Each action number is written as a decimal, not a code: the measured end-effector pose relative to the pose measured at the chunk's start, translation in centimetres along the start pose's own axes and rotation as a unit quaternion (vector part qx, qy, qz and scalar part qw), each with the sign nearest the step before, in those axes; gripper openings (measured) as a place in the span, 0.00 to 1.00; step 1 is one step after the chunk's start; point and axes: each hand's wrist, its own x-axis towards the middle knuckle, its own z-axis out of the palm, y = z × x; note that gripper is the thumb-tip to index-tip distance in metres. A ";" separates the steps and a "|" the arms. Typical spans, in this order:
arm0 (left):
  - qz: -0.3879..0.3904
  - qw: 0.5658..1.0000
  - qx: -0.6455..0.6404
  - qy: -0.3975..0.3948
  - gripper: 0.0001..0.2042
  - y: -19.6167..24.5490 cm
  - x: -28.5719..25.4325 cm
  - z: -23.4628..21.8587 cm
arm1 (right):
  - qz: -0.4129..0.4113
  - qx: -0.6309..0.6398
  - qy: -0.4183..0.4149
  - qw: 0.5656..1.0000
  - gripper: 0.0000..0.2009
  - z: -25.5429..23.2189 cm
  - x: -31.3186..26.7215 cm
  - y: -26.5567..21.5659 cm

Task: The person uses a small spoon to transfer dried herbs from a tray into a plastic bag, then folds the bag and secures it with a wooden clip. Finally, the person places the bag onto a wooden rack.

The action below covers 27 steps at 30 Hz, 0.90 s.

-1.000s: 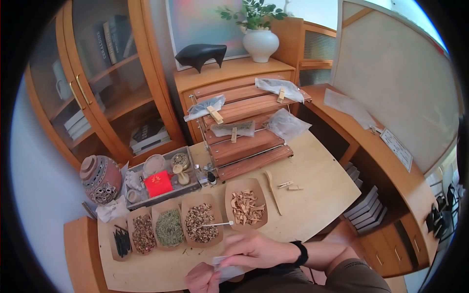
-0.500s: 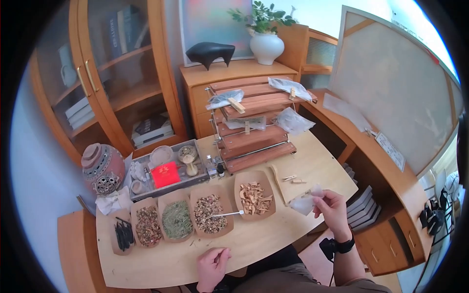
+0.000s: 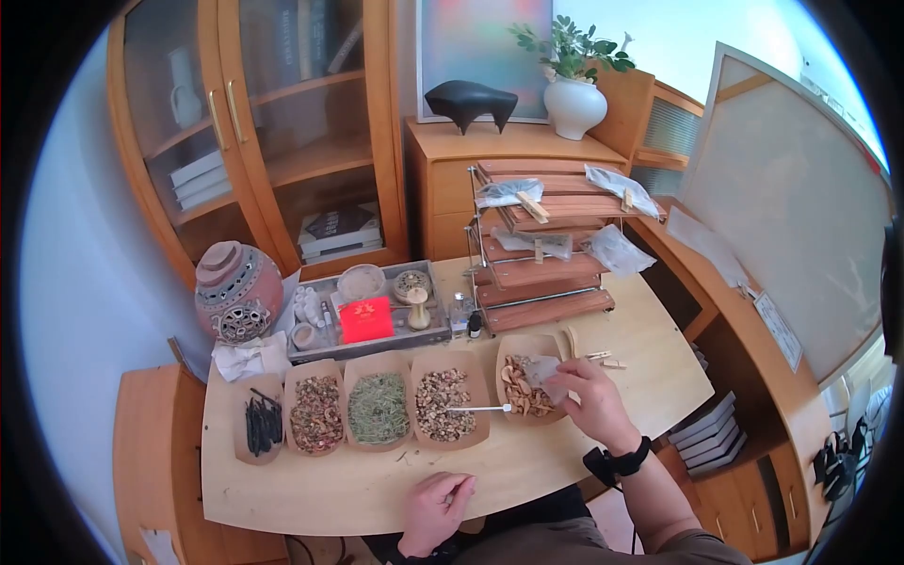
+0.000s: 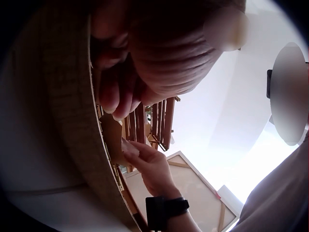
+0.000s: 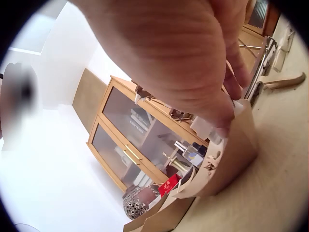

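Note:
My right hand [image 3: 600, 405] pinches a small translucent bag [image 3: 542, 370] over the rightmost brown paper tray [image 3: 509, 350], which holds pale dried slices [image 3: 520, 394]. The right wrist view puts the fingertips right at that tray's rim, with the bag partly hidden behind them. Near the table's front edge rests my left hand [image 3: 437, 508], its fingers loosely curled and nothing visible in them. A thin white stick [image 3: 482, 409] lies across the neighbouring tray of chopped dried pieces [image 3: 444, 403]. Green dried herb [image 3: 378, 407] fills the tray left of it.
Further left are trays of mixed dried petals [image 3: 316, 412] and dark pods [image 3: 263, 424]. Behind them stands a grey box [image 3: 438, 331] with a red packet [image 3: 366, 320]. A slatted wooden rack [image 3: 546, 311] carries clipped bags. Clothespins [image 3: 612, 364] and a curved wooden tool [image 3: 573, 341] lie rightward.
Both hands were together at the table's front edge. My right hand then swung right with the bag and moved back left over the slices. My left hand stayed near the edge.

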 end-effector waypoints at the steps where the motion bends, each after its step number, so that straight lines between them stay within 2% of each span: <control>1: -0.003 1.000 -0.017 0.000 0.05 -0.1 0.0 0.0 | 0.000 0.001 -0.002 1.000 0.17 0.0 -0.5 -0.1; 4: -0.007 0.999 -0.039 -0.003 0.05 -0.7 -0.1 0.2 | 0.044 -0.001 -0.003 0.999 0.18 -0.2 -1.7 -0.1; 13: -0.004 0.999 -0.027 -0.018 0.04 -0.6 0.1 0.1 | 0.036 0.030 0.008 0.999 0.20 -0.5 -2.2 -0.9; 15: 0.008 1.000 -0.021 -0.017 0.04 -0.4 0.2 0.1 | 0.057 0.018 -0.015 0.998 0.22 -0.2 -2.1 -0.6; 16: 0.006 1.000 -0.017 -0.015 0.04 -0.3 0.1 0.1 | 0.053 0.020 -0.013 0.998 0.22 -0.3 -1.9 -0.8; 18: 0.006 1.000 -0.011 -0.008 0.04 -0.4 0.0 0.2 | 0.045 0.026 -0.065 0.997 0.26 -0.7 -1.5 -1.6; 21: -0.012 1.000 -0.008 -0.002 0.04 -0.4 -0.1 0.4 | 0.016 0.020 -0.074 0.997 0.30 -0.9 -1.3 -2.1; 24: -0.013 0.999 -0.031 0.027 0.07 -0.4 -0.2 0.6 | 0.018 0.028 -0.082 0.996 0.31 -0.4 -1.7 -1.0; 27: -0.008 1.000 -0.007 0.006 0.11 -1.2 -0.5 0.6 | 0.038 0.035 -0.092 0.994 0.30 -1.1 -1.8 -0.6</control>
